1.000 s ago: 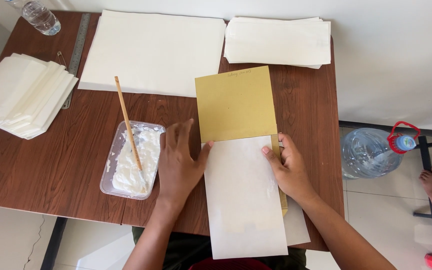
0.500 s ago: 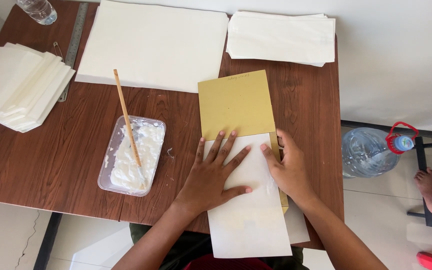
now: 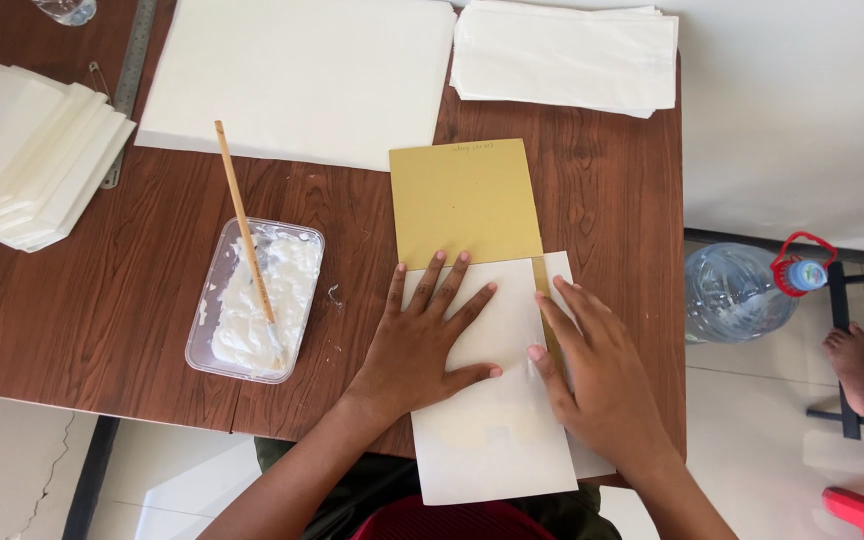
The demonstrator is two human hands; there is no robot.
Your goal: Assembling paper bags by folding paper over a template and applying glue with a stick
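Both hands have slid inward, left hand [image 3: 422, 345] and right hand [image 3: 592, 375] pressing spread fingers flat on white sheet [image 3: 487, 400].

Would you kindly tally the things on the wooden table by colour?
White: 5, namely the large sheet, two paper stacks, the folded sheet under both hands, and the paste tub.
Mustard: 1, the card.
Tan: 1, the stick.
Grey: 1, the ruler.
Total: 8.
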